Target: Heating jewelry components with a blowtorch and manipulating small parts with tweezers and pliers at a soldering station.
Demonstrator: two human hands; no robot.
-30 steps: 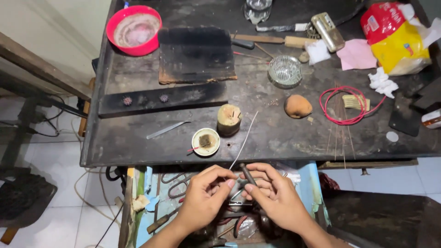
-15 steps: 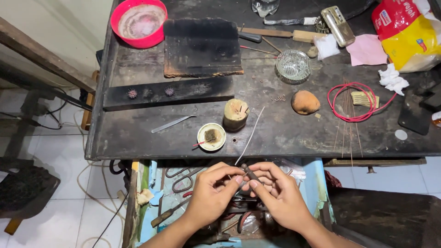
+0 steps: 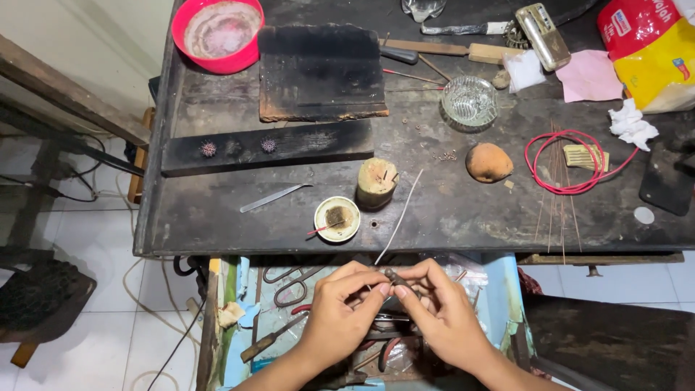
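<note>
Single head view, looking steeply down from above over dark workbench; hands near bottom edge.

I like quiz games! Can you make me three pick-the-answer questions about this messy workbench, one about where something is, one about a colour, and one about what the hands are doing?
1. Where is the red bowl?
A. far left corner of the bench
B. in the open drawer
C. on the floor

2. What colour is the wire loop?
A. blue
B. red
C. green

3. What are the two hands doing?
A. resting flat on the bench
B. pinching a small dark piece together
C. holding the bowl

Answers: 1 A, it sits by the dark slab. 2 B, it is plainly red. 3 B, the left hand and right hand meet on the small dark piece above the drawer.
</note>
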